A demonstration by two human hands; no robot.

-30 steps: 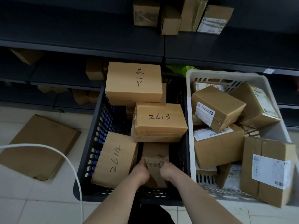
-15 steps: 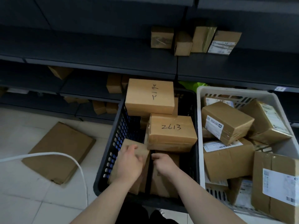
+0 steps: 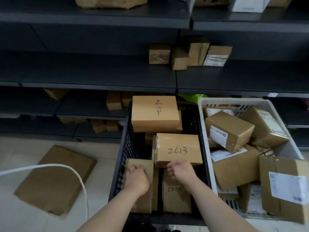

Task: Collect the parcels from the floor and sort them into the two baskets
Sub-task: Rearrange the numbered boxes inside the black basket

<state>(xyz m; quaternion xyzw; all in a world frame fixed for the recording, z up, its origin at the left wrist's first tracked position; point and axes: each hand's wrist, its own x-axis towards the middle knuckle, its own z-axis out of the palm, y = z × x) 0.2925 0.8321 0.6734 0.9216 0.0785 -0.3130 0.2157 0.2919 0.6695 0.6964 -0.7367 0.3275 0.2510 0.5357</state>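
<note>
A brown cardboard parcel standing on edge sits in the near left corner of the black perforated plastic basket, against its wall. The left hand curls its fingers over the parcel's top edge. The right hand hovers with curled fingers at the near edge of a taped brown cardboard parcel marked 2613; whether it grips anything I cannot tell. Just beside, to the right, the white plastic basket holds labelled parcels piled crookedly. A flat brown cardboard parcel lies on the pale tiled floor under a white cable.
</note>
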